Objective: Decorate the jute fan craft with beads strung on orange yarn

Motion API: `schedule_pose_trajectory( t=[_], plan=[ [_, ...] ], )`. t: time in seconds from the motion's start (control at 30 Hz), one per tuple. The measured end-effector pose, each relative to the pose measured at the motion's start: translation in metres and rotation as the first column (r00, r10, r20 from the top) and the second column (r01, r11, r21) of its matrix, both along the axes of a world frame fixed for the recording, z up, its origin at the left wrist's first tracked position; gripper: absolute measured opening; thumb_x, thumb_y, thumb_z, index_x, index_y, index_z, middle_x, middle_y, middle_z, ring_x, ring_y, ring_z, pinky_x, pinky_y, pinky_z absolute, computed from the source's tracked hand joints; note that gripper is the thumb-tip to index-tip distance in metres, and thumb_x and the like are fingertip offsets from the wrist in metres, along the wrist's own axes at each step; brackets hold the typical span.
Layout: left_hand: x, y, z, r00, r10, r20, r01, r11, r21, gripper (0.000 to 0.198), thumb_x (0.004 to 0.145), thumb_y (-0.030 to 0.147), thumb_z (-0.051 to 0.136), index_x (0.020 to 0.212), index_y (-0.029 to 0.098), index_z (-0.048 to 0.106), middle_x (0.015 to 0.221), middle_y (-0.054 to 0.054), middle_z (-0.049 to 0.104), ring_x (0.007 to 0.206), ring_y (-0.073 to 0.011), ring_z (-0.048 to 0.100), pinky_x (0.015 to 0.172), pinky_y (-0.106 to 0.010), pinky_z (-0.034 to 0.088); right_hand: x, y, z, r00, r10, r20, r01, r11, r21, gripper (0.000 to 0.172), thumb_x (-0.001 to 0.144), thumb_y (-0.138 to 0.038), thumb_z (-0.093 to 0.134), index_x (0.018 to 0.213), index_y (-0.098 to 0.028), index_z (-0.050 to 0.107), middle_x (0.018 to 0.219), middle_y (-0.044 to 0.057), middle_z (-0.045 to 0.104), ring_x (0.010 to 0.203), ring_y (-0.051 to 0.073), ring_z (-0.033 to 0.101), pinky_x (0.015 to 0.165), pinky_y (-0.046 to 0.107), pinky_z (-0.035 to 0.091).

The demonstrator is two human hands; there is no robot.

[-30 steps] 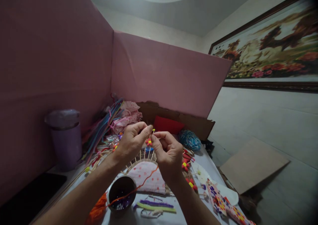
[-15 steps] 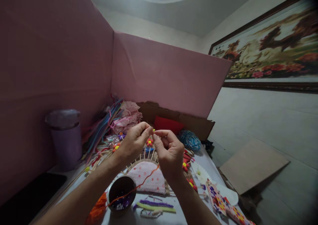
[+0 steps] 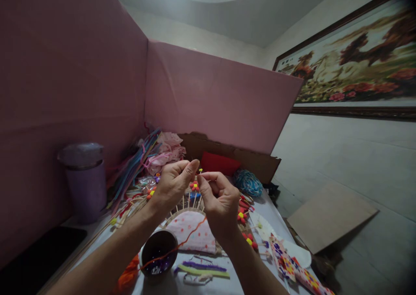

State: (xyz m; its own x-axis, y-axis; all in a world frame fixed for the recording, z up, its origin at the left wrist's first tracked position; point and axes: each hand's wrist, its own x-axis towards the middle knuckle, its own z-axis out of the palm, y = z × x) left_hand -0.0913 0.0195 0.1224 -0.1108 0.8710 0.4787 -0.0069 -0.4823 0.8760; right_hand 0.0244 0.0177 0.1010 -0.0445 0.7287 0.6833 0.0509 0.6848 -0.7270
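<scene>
Near the middle of the view, my right hand pinches a thin stem with a small yellow tip between thumb and forefinger. Close beside it, my left hand is closed with its thumb pressed on the curled fingers. What the left fingers hold, if anything, is hidden. A strand of orange yarn runs from behind my right hand, across a dark-mouthed cup, to an orange yarn ball. Below my hands lies a half-round woven piece with a pink dotted cloth and upright sticks.
Red and yellow flowers surround the woven piece. Purple and green fuzzy strips lie in front. A blue yarn ball and red packet sit behind. A lilac tumbler stands left, beside pink panels.
My left thumb has lifted and straightened, coming away from the yellow tip, which shows more plainly above my right fingertips. My right hand has shifted slightly left.
</scene>
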Motion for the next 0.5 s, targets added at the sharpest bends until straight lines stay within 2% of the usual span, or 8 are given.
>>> schedule_pose_trajectory(
  t=[0.1,0.2,0.3,0.4,0.5],
  plan=[
    [-0.002,-0.001,0.006,0.983,-0.075,0.170,0.091,0.992,-0.092,0.038,0.078,0.050,0.057,0.063,0.017,0.048,0.046,0.009,0.028,0.038,-0.0041,0.020,0.037,-0.018,0.014,0.000,0.000,0.001,0.999,-0.021,-0.036,0.021,1.000,-0.007,0.016,0.084,-0.030,0.056,0.077,-0.015,0.059,0.054,-0.004,0.048,0.047,0.008,0.039,0.043,0.020,0.030],
    [-0.004,-0.002,0.011,0.942,-0.099,0.320,0.156,0.975,-0.157,0.011,0.079,0.026,0.055,0.077,0.018,0.048,0.052,0.008,0.038,0.039,-0.0042,0.030,0.038,-0.016,0.018,0.001,0.000,0.001,0.998,-0.042,-0.052,0.041,0.999,-0.004,0.016,0.084,-0.029,0.056,0.077,-0.015,0.058,0.054,-0.004,0.048,0.047,0.008,0.040,0.044,0.020,0.032],
    [-0.006,-0.003,0.013,0.918,-0.135,0.374,0.216,0.959,-0.186,0.011,0.074,0.012,0.055,0.077,0.017,0.046,0.057,0.005,0.048,0.043,-0.0045,0.038,0.040,-0.015,0.024,0.002,0.001,0.001,0.997,-0.058,-0.055,0.059,0.998,0.013,0.016,0.084,-0.029,0.056,0.077,-0.015,0.058,0.055,-0.004,0.049,0.047,0.008,0.041,0.044,0.020,0.033],
    [-0.008,-0.003,0.010,0.899,-0.255,0.356,0.335,0.924,-0.183,0.017,0.077,0.023,0.062,0.073,0.015,0.047,0.056,0.003,0.052,0.040,-0.0038,0.036,0.037,-0.014,0.022,0.003,0.000,0.002,0.994,-0.105,-0.035,0.106,0.993,0.045,0.014,0.083,-0.027,0.056,0.077,-0.015,0.058,0.056,-0.003,0.052,0.047,0.008,0.044,0.044,0.019,0.034],
    [-0.009,-0.001,0.005,0.865,-0.338,0.370,0.428,0.882,-0.195,0.026,0.076,0.034,0.067,0.071,0.014,0.052,0.050,0.004,0.050,0.035,-0.0019,0.030,0.033,-0.013,0.017,0.004,-0.001,0.000,0.981,-0.193,0.007,0.190,0.972,0.136,0.012,0.083,-0.025,0.055,0.076,-0.016,0.057,0.054,-0.004,0.050,0.044,0.008,0.043,0.042,0.019,0.033]
  ],
)
